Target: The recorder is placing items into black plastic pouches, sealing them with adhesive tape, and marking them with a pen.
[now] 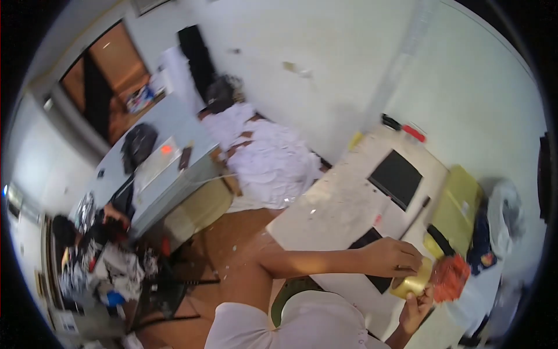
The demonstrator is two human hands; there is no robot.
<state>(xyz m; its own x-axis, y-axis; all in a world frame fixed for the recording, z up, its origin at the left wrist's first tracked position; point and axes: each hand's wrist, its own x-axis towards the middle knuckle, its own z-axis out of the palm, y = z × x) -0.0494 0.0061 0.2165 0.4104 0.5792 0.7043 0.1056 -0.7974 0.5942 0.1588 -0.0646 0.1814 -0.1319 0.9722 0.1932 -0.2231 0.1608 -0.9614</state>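
While the pale wall (343, 52) shuts off the far side, the brown floor (232, 247) opens between two big pieces: the white table (325, 203) on the right and the grey-blue desk (192, 128) on the left. A white cloth heap (273, 157) fills the space between them near the wall. From where I stand, the table's left edge slants down to a corner over the floor, and the widest stretch of open top lies along that edge.

Farther right it gets crowded. The yellow box (459, 198) sits close to the wall, the dark panel (398, 177) lies flat to its left, and a second panel (368, 238) is partly hidden by the left forearm (331, 262). The red bag (453, 279) bulges at the right, a black handle (440, 239) beside it.

The left hand (392, 257) bends its fingers onto the upper left side of the golden roll (414, 285); whether they pinch it, I can't tell. From below, the right hand (415, 311) grips it, thumb at the lower edge. The roll sits between both hands, near the bag, with little room rightward. Its long axis seems to slant from near left to far right, golden band facing up; which way its hole points is unclear.
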